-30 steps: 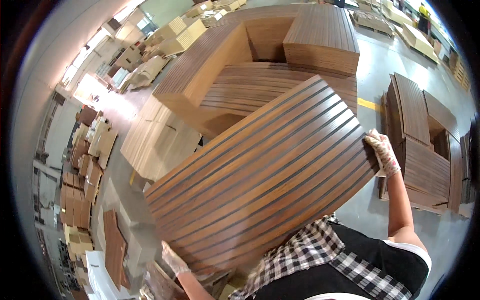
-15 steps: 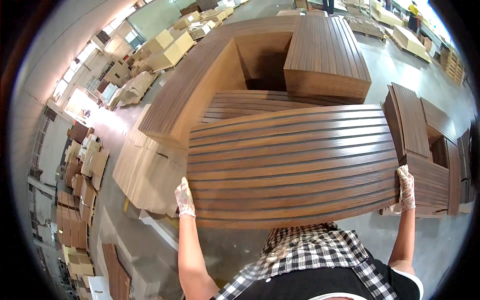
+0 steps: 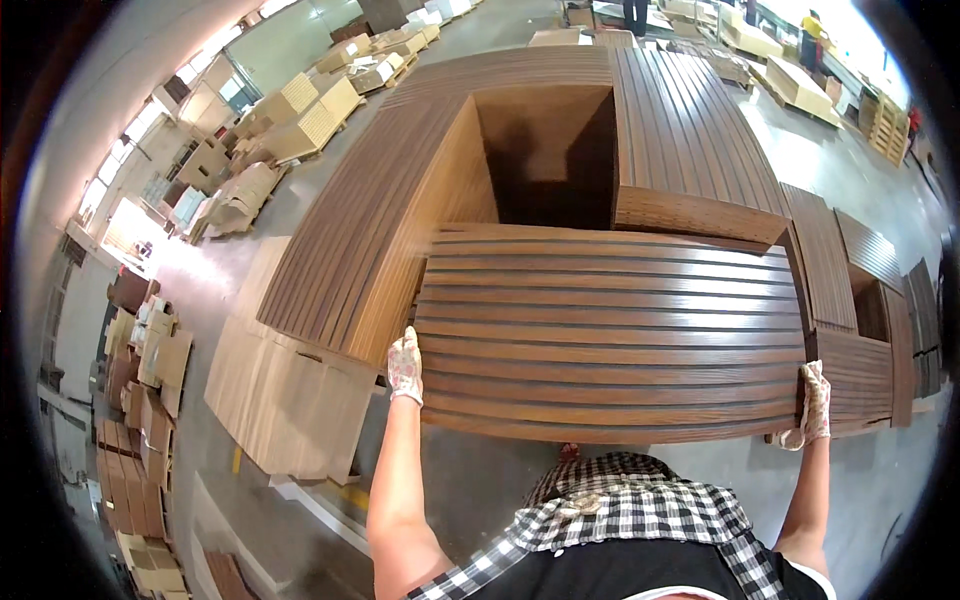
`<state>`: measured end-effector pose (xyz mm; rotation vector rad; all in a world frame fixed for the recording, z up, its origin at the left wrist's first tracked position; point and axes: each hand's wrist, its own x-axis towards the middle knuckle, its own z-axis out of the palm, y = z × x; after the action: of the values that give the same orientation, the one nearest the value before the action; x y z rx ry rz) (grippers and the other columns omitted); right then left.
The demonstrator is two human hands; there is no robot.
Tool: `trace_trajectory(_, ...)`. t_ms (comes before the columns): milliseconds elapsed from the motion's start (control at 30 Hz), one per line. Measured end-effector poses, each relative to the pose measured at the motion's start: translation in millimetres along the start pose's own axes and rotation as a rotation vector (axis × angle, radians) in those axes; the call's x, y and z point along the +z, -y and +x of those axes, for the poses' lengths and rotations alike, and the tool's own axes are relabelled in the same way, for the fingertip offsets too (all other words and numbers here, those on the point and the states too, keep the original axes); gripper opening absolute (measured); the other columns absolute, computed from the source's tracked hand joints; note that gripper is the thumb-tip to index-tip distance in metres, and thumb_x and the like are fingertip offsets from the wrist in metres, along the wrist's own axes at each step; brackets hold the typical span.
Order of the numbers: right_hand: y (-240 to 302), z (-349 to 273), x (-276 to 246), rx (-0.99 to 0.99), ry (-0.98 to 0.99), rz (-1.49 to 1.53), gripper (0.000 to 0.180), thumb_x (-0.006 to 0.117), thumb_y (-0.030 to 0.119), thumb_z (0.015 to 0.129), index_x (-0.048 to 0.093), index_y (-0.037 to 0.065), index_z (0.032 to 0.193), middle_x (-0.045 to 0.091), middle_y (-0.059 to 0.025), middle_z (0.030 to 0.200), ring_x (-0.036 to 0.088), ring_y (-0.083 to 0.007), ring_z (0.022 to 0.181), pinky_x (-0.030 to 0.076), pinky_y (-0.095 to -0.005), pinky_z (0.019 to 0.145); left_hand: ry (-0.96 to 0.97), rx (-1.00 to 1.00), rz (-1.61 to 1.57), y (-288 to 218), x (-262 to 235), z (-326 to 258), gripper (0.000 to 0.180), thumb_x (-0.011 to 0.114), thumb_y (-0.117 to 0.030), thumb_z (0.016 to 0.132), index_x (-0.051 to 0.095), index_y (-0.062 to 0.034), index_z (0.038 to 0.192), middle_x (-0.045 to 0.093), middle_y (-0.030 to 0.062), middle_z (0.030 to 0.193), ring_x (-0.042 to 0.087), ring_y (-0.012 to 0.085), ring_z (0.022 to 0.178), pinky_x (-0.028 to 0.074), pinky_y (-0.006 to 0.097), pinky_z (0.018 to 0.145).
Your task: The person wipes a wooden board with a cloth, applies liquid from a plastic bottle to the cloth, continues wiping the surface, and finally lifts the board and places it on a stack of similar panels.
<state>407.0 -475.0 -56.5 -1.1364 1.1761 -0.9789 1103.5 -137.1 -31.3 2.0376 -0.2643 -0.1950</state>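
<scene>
Dark-brown grooved wooden panel (image 3: 610,335) hangs level between both gloved hands, left hand (image 3: 405,366) and right hand (image 3: 812,405) clamped on its opposite ends, above the matching brown panel stack (image 3: 690,130). Such edge-only holds could slip, dropping a corner onto the stack.

Tall stacks of dark grooved panels (image 3: 690,130) ringing a square gap. A second, lower dark stack (image 3: 850,290) to the right. Pale boards (image 3: 285,390) leaning at floor level, left. Cardboard cartons (image 3: 300,110) along the far-left aisle (some flattened). Light board stacks (image 3: 795,85) at far right. Grey concrete floor (image 3: 480,480).
</scene>
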Motion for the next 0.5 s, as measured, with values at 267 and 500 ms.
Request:
trace_trajectory(267,5,-16,48,0.044,-0.153,-0.029,0.013,0.067,0.009,0.087,0.059,0.015,0.079,0.05,0.0094,0.082,0.045,-0.0053,0.08,0.038,-0.0228,0.08,0.041,0.249,0.332,42,8,66,0.05,0.047,-0.04,0.097,0.067,0.0059,0.095,0.068,0.0224,0.093,0.063,0.0353,0.089,0.047,0.042,0.081)
trace_trajectory(500,19,-32,71,-0.002,-0.062,-0.05,0.019,0.065,0.005,0.087,0.054,0.013,0.075,0.046,0.0083,0.08,0.042,-0.0055,0.078,0.037,-0.0212,0.077,-0.003,0.15,0.127,63,-4,72,0.041,0.051,-0.032,0.096,0.067,0.0066,0.099,0.07,0.0197,0.093,0.064,0.0323,0.087,0.048,0.038,0.081)
